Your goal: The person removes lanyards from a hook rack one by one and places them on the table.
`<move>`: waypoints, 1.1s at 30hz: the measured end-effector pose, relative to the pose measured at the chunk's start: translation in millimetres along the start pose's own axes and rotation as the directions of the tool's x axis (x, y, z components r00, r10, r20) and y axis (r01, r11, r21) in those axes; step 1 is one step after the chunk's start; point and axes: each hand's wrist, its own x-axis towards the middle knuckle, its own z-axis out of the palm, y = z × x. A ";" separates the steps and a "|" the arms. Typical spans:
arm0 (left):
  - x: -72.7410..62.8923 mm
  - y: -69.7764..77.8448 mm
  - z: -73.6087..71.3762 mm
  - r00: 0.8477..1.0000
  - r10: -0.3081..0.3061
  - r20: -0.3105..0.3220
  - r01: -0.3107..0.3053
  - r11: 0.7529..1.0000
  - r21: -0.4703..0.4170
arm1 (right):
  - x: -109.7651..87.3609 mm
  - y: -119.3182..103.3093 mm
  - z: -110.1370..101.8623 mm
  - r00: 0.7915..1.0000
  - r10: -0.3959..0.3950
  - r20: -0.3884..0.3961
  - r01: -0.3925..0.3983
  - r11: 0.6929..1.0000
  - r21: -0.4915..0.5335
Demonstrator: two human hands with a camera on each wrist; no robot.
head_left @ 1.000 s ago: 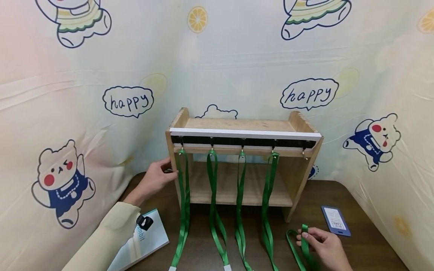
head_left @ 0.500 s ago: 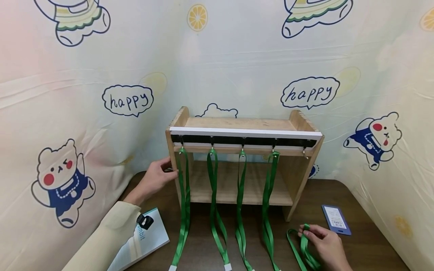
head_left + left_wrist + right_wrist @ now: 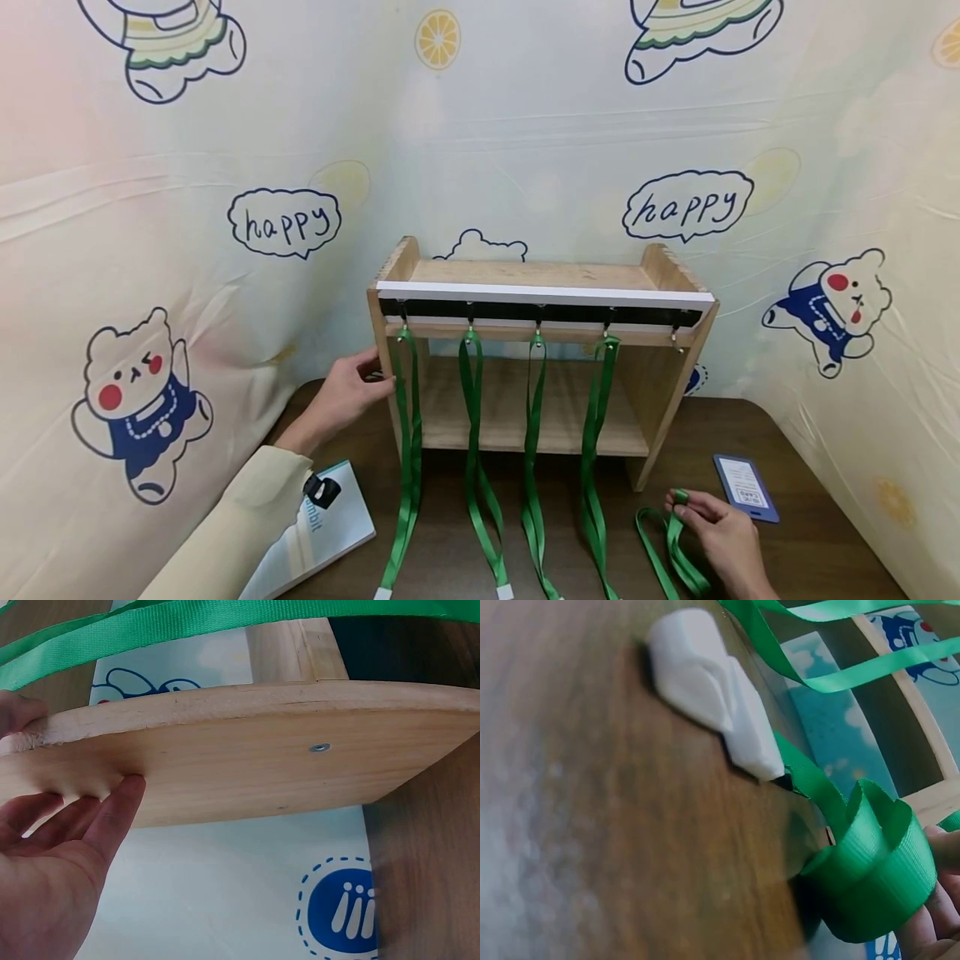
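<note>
Several green lanyards (image 3: 472, 417) hang from hooks along the front rail of a small wooden shelf (image 3: 525, 442). My left hand (image 3: 351, 390) grips the shelf's left side panel. In the left wrist view its fingertips press the panel's outer face (image 3: 225, 765), with the thumb at the front edge. At the lower right, my right hand (image 3: 723, 533) pinches another lanyard (image 3: 684, 567) between thumb and fingers. Its green strap lies in loops, and a white plastic end piece (image 3: 705, 682) rests on the table in the right wrist view.
The rightmost hook (image 3: 674, 335) carries no lanyard. A blue card holder (image 3: 746, 487) lies right of the shelf on the brown table (image 3: 817, 533). A light blue book (image 3: 330, 517) lies under my left forearm. A patterned cloth (image 3: 525, 125) hangs behind.
My right hand has shifted slightly right with the lanyard, and less strap shows above its fingertips. The left hand stays on the shelf panel.
</note>
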 end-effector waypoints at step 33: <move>0.8 -4.8 0.6 0.999 0.045 -0.003 -0.045 0.999 -0.019 | 8.2 5.3 -5.9 0.994 0.099 0.035 -0.098 0.994 -0.045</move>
